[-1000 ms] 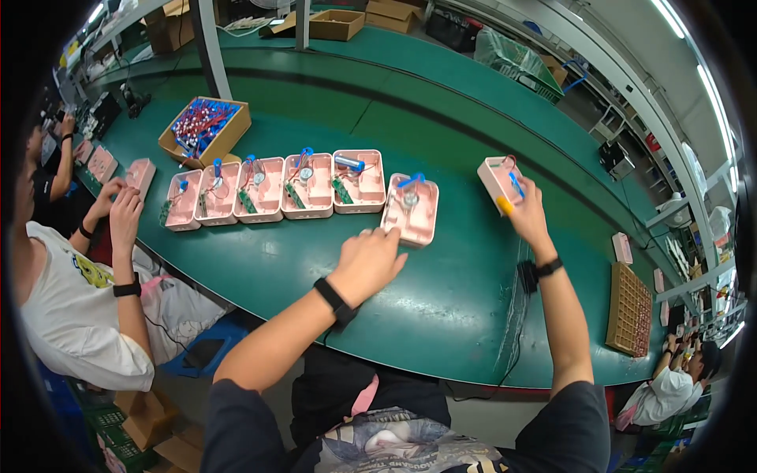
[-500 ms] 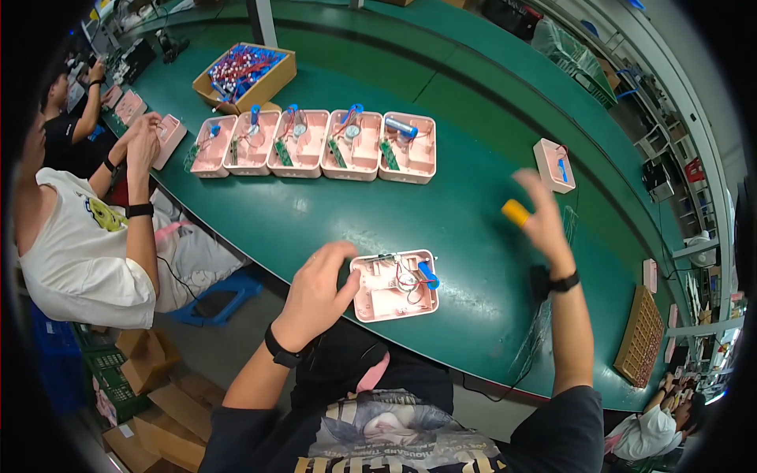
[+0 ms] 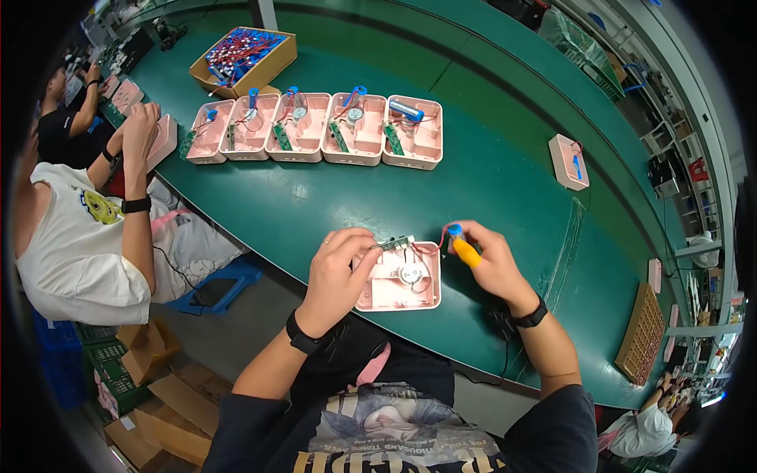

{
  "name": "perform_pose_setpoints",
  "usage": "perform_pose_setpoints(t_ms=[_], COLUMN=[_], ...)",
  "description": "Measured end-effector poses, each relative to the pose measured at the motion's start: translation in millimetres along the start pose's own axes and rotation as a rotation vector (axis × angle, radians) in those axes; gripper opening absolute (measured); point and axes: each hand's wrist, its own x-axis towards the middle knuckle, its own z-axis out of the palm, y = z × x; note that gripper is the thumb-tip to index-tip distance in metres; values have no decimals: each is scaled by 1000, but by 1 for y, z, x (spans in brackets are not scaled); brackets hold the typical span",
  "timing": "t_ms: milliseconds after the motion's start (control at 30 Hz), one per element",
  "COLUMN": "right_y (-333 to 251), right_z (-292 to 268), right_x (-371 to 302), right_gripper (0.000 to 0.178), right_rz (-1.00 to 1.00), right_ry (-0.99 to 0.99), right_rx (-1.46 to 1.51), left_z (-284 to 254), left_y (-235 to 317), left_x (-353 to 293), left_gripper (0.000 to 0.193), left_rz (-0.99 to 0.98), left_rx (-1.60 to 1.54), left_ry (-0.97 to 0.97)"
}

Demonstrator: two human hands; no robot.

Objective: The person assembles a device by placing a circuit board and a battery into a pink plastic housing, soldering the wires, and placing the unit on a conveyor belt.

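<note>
A pink plastic housing (image 3: 386, 297) lies on the green table in front of me, its inside facing up. In it sits a round silver part (image 3: 411, 273) with thin wires. My left hand (image 3: 337, 272) is at the housing's left side, thumb and fingers closed on a small green circuit board (image 3: 394, 243) at its far edge. Just off the far right corner, my right hand (image 3: 497, 268) grips a blue cylindrical battery (image 3: 454, 230). Red wires run from the battery toward the board. A yellow cover (image 3: 467, 252) is on my right thumb.
Several pink housings (image 3: 355, 154) with boards and batteries stand in a row beyond, near a carton (image 3: 276, 69) full of blue batteries. Another housing (image 3: 565, 175) is at right, a brown gridded tray (image 3: 639, 335) farther right. Co-workers sit at left; a person's hand (image 3: 142, 130) holds a housing.
My right hand has come in from the right to the housing and taken the blue battery out of it. My left hand has closed on the circuit board.
</note>
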Motion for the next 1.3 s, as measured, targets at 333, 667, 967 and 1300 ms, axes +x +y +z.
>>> perform_pose_setpoints(t_ms=[333,667,967,1300], right_y=[-24,-15,-13,-28], right_z=[11,22,24,19], right_x=[16,35,9,15], right_gripper=[35,32,22,21], right_rz=[-609,-849,-604,-633], right_ry=[213,-45,49,-78], right_rx=[-565,-567,-411,-410], left_z=[12,12,2,7], left_y=[0,-2,16,4], left_x=[-3,-11,-46,-15], left_gripper=[10,19,66,51], left_rz=[-218,-278,-174,-92], left_rx=[-175,-273,97,-153], left_ry=[36,-37,-57,-237])
